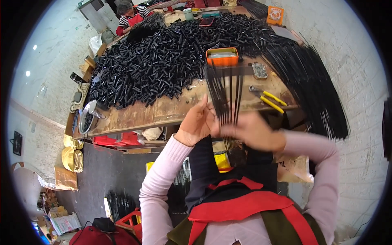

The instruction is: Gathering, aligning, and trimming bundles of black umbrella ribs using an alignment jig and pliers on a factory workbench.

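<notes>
A fanned bundle of thin black rods [220,94] stands upright before me, spread at the top and drawn together lower down. My left hand [198,122] is closed around the bundle from the left, its thumb pointing up. Against the lower part of the rods, from the right, is my right hand [257,132]; motion smears it, so its finger grip cannot be made out. Just behind the rods on the table sits an orange box [222,61] with a pale inside. Pliers with yellow handles [267,99] lie beyond my right hand.
A heap of short black tubes [151,65] covers much of the wooden table [143,116]. More long black rods [312,85] hang over its right edge. A small tray of metal pieces [259,71] and a metal scoop-like dish [87,116] rest there. Another person [132,17] sits far left.
</notes>
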Demonstrator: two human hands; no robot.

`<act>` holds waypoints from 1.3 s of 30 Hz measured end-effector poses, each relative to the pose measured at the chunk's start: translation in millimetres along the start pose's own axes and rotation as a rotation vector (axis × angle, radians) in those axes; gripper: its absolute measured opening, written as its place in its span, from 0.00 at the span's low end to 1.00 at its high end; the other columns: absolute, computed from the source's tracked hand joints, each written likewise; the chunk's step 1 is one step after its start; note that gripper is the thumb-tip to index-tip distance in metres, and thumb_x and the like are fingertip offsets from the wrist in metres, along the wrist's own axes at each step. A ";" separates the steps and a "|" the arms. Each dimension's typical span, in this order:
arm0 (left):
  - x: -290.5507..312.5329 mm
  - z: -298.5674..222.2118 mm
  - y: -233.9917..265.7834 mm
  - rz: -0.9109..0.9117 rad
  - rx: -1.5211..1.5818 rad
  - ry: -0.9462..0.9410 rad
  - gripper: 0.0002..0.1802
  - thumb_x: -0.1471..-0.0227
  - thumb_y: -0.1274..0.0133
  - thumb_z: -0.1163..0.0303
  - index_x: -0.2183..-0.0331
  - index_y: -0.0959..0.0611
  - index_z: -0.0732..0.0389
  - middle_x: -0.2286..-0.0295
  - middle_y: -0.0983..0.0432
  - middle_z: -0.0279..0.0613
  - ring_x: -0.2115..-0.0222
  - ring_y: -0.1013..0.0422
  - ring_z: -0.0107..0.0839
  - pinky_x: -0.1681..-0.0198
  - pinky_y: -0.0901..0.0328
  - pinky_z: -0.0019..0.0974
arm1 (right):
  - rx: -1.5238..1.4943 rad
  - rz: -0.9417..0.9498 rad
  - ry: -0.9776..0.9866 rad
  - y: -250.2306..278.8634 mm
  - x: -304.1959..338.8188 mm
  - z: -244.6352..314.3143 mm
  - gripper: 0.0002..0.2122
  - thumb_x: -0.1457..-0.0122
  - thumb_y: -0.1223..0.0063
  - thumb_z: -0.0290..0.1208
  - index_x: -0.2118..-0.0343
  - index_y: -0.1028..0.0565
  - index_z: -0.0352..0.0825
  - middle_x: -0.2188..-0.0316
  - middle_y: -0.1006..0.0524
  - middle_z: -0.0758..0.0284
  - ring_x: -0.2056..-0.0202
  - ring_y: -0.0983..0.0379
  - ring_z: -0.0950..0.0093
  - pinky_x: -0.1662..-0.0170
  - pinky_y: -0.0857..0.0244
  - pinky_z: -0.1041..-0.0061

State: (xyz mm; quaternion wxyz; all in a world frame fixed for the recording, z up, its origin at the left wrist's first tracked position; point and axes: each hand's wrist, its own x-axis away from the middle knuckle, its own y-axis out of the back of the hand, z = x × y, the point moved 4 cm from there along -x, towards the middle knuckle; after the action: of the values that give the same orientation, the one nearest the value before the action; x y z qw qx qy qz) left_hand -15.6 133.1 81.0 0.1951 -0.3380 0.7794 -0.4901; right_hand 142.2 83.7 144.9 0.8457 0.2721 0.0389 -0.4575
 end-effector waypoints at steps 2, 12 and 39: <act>-14.5 -1.5 5.0 -0.132 -0.096 0.022 0.34 0.34 0.67 0.46 0.46 0.31 0.68 0.48 0.29 0.57 0.46 0.32 0.52 0.42 0.37 0.54 | 0.014 0.131 0.023 -32.7 41.4 -37.8 0.11 0.40 0.42 0.27 0.55 0.21 0.34 0.64 0.18 0.63 0.63 0.20 0.71 0.58 0.27 0.75; -63.4 -78.6 55.2 -0.241 -0.470 -0.357 0.26 0.41 0.45 0.66 0.44 0.30 0.65 0.49 0.27 0.46 0.47 0.31 0.38 0.42 0.38 0.41 | -0.081 0.060 -0.243 1.0 -37.2 -118.1 0.10 0.39 0.44 0.30 0.56 0.20 0.33 0.70 0.19 0.61 0.69 0.23 0.75 0.64 0.32 0.76; 6.4 -22.3 -78.7 -0.395 -0.914 -0.410 0.14 0.47 0.46 0.87 0.57 0.18 0.70 0.58 0.21 0.55 0.57 0.23 0.40 0.50 0.28 0.39 | 0.028 0.094 0.093 -1.2 -26.0 -127.8 0.12 0.41 0.43 0.25 0.53 0.23 0.34 0.65 0.20 0.58 0.64 0.20 0.66 0.60 0.28 0.72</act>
State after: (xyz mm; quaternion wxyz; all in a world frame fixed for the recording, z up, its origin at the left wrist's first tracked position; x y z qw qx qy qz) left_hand -7.8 119.6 161.6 0.0803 -0.6175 0.7807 -0.0520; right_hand 149.6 166.1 44.1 0.8597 0.3063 0.0590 -0.4045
